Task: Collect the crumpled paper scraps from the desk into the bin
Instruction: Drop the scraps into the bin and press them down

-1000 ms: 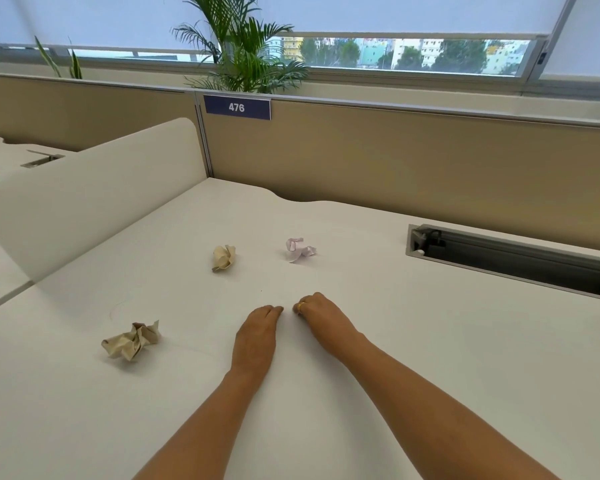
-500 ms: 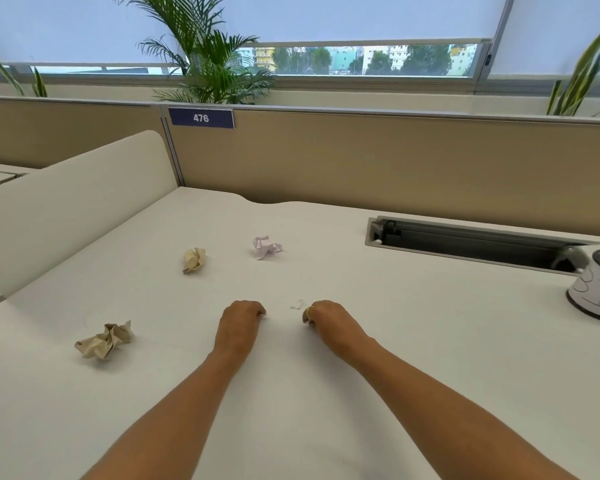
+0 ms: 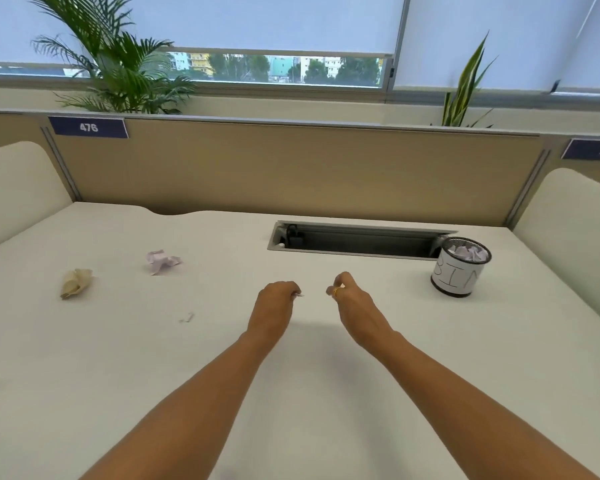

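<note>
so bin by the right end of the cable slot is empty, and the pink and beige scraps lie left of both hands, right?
Not empty: the head view shows crumpled paper inside the bin. Rest holds: it stands by the right end of the cable slot, and the pink scrap and beige scrap lie left of the left hand and right hand.

My forearms are bare as far as they show. A thin gold ring sits on a finger of my right hand.
</note>
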### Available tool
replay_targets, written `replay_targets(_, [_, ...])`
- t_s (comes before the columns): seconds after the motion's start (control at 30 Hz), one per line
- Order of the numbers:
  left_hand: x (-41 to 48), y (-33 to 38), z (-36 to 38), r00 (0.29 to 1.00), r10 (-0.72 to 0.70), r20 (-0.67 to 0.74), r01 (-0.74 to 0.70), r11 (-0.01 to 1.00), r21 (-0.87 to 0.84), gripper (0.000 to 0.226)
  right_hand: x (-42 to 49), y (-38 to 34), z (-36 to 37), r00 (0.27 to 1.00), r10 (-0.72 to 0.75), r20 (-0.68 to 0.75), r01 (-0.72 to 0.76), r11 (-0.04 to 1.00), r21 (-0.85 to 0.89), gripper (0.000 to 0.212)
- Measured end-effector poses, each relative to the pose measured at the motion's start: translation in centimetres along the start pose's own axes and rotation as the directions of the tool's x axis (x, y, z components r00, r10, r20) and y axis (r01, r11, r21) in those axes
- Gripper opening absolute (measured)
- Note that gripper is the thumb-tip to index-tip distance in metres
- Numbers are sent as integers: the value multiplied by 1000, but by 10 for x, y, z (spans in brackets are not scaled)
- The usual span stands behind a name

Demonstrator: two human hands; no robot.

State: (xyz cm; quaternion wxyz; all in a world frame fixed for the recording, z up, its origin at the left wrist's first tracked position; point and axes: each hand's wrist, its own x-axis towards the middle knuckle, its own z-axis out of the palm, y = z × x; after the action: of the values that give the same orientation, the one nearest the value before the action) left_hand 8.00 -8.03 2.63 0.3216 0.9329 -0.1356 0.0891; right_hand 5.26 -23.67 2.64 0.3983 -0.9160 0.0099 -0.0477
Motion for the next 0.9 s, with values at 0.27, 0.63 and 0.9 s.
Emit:
replay_targets(0.27, [47,140,66,981,157,111,-141,980,-139,24,9,72,-130,910,-60,-411,-50,967,-251,22])
replay_targets(0.63, [114,260,122,940,289,182,-253,948,-195,25,33,136,-227,787,100,-608,-175,982,-65,20])
replay_targets(0.9, [148,272,153,871,315,378,-285,949,-134,43,48,160,-227,810,108,-576,-155,987,-33,30])
